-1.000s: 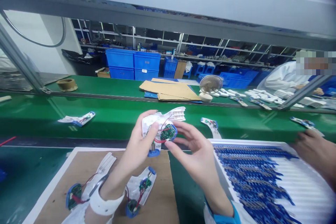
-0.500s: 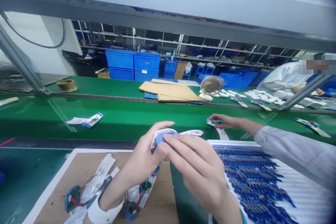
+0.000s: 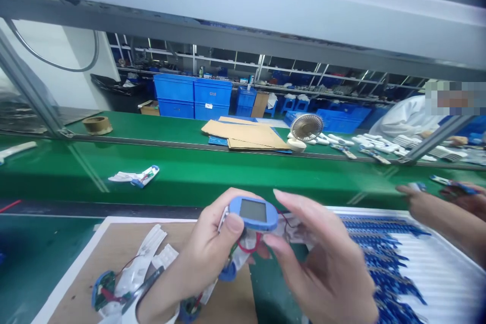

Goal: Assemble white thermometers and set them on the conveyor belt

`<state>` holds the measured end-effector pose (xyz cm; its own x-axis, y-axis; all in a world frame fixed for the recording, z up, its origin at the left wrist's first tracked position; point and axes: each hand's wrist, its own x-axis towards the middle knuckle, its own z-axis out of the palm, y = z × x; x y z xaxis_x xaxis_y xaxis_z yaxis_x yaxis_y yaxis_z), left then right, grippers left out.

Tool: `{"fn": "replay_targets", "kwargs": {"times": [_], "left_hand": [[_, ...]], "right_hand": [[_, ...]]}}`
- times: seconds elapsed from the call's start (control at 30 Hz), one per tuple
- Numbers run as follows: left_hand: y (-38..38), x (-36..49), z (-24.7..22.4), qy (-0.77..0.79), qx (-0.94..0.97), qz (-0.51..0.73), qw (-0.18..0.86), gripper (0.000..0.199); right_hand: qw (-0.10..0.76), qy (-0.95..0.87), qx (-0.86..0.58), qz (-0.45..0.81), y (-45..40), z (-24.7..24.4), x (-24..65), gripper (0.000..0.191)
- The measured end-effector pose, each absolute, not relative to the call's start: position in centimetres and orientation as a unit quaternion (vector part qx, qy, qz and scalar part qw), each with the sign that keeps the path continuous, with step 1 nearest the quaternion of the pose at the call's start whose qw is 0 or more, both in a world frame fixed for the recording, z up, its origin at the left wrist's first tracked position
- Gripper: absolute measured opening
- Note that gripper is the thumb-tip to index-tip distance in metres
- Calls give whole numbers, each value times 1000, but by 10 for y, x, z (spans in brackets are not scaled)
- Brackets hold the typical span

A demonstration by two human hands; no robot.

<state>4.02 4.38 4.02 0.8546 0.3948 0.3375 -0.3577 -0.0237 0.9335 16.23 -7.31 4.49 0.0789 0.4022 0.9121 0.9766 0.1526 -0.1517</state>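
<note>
Gripping a blue oval display module (image 3: 237, 205) in the lower centre of the frame, the left hand (image 3: 212, 233) has its fingers closed about the left end, thumb on the front edge, the grey screen facing up. Status, as judged: part-complete. Done: the module appears wired, a red wire (image 3: 248, 249) looping out beneath it. Outstanding: the wiring lies exposed and the unit is not closed up; whether the module is seated in its white housing cannot be confirmed. The right hand (image 3: 326, 258), right of centre, has its fingers spread well open, index and thumb on either side of the module's right end; no firm grip is seen, and contact cannot be told. Behind those fingers a white housing part (image 3: 301, 232) is partly covered. At lower left, a brown board (image 3: 228, 309) on the green tabletop (image 3: 38, 253) carries an open white assembly (image 3: 134, 271) with exposed circuit board; a second assembly (image 3: 189, 310) is largely hidden by the left forearm. A further white-and-blue assembly (image 3: 142, 177) lies open on the green conveyor belt (image 3: 190, 177), left of centre.
</note>
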Motion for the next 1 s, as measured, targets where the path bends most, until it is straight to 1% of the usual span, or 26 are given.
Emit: {"fn": "replay_targets", "kwargs": {"times": [0.03,0.07,0.13,0.2,0.27,0.33,0.4,0.47,0.53,0.7,0.77,0.93,1.0], "left_hand": [[42,41,40,26,661,271,699,53],[40,41,39,34,668,281,688,54],[40,43,37,39,690,304,656,57],[41,43,34,28,697,320,642,62],[42,44,30,20,691,311,652,66],[40,44,28,27,673,288,681,69],[38,44,26,46,644,264,716,72],[37,44,25,58,624,256,736,72],[37,44,26,61,624,258,735,69],[39,44,30,29,625,278,729,54],[38,44,30,16,625,267,734,49],[35,45,29,20,605,284,744,43],[35,45,30,35,607,292,739,42]], "right_hand": [[461,-600,-579,-303,-71,45,164,32],[457,-604,-580,-301,-69,46,166,32],[433,-633,-573,-288,-68,47,170,28],[433,-655,-558,-269,-68,48,173,24],[451,-659,-548,-250,-69,48,175,22],[463,-652,-539,-264,-70,48,175,28],[430,-649,-536,-327,-71,47,174,28],[355,-644,-549,-399,-73,45,170,24],[304,-633,-561,-438,-76,45,168,23],[280,-672,-546,-414,-82,48,172,28],[291,-682,-543,-395,-83,50,175,28],[368,-668,-552,-337,-80,54,176,30],[368,-677,-551,-320,-81,54,175,32]]}}
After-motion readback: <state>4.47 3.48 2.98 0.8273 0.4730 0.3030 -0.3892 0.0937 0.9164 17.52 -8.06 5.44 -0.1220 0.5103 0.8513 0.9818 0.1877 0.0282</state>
